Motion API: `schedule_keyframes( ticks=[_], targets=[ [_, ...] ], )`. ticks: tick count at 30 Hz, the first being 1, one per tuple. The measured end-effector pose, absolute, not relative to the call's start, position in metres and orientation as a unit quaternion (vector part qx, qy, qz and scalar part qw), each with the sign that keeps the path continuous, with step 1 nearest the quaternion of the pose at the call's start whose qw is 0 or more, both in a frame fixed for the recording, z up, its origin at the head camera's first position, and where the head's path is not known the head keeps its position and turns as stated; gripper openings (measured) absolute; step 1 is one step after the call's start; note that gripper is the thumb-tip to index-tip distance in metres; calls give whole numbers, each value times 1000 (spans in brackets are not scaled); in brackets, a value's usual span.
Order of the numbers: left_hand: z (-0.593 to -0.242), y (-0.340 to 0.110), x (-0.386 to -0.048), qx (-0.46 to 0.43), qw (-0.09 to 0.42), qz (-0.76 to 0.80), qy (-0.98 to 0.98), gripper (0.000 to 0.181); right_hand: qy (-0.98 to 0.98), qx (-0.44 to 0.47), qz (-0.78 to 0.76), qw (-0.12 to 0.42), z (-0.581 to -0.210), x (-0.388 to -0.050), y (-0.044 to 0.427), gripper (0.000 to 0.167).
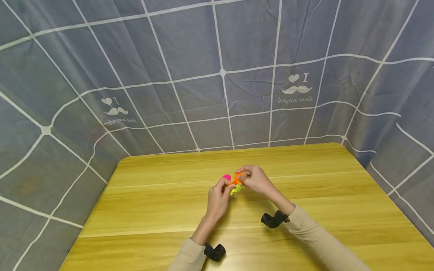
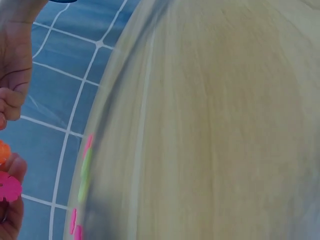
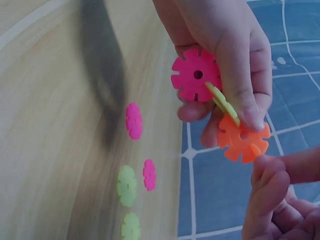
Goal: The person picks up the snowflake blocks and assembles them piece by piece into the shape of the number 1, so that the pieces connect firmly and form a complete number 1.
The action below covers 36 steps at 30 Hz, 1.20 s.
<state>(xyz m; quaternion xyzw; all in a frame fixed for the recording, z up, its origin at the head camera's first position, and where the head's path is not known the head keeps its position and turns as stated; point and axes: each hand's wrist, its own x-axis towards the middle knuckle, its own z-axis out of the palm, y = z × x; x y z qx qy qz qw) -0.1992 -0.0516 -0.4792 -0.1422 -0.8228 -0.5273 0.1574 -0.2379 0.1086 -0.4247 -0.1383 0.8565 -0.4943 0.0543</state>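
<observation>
Fingers (image 3: 238, 75) of the left hand (image 1: 216, 201) pinch a linked chain of notched plastic discs, and we see the right hand (image 1: 255, 180) pinching a second orange disc (image 1: 237, 176) by thumb and fingertips. Behind everything we have the grey-blue cloth curtain (image 1: 186, 45), softly creased, with white grid lines and mirrored lettering. Before it lies the yellowish table (image 1: 152, 210), its wood grain running sideways, its far corners rounded. Beige sleeves (image 1: 320, 239) end short of black wrist mounts (image 1: 215, 252). The chain is held over the table between both hands; in the right wrist view we follow its long axis slanting from upper left down to the right, its orange end pointing at the right fingertips. Along it we count a flat pink disc (image 3: 186, 75), a yellow-green disc (image 3: 223, 104) turned nearly edge-on, and an orange disc (image 3: 231, 134) facing us, pink and orange each with a round central hole. On the table below, we find loose pink discs (image 3: 134, 121) and green discs (image 3: 127, 186), scalloped like flowers.
</observation>
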Motion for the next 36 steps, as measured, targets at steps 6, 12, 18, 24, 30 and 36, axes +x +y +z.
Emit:
schedule_keyframes(
  ticks=[6, 12, 18, 24, 30, 36],
  targets=[
    [-475, -60, -199, -133, 125, -539, -822, 16, 844, -144, -509, 93, -429, -243, 113, 24],
    [-469, -62, -200, -124, 110, -558, -814, 15, 825, -154, -531, 119, -425, -243, 116, 27],
    [-472, -61, -203, -117, 82, -590, -795, 18, 804, -163, -559, 120, -433, -248, 113, 32],
    [-470, -62, -203, -104, 101, -547, -824, 22, 799, -155, -568, 125, -429, -246, 112, 30],
    [-472, -65, -203, -96, 117, -542, -827, 23, 807, -150, -559, 118, -430, -247, 112, 29],
    [-475, -77, -203, -73, 118, -539, -831, 21, 829, -145, -533, 91, -439, -250, 125, 28]
  ],
)
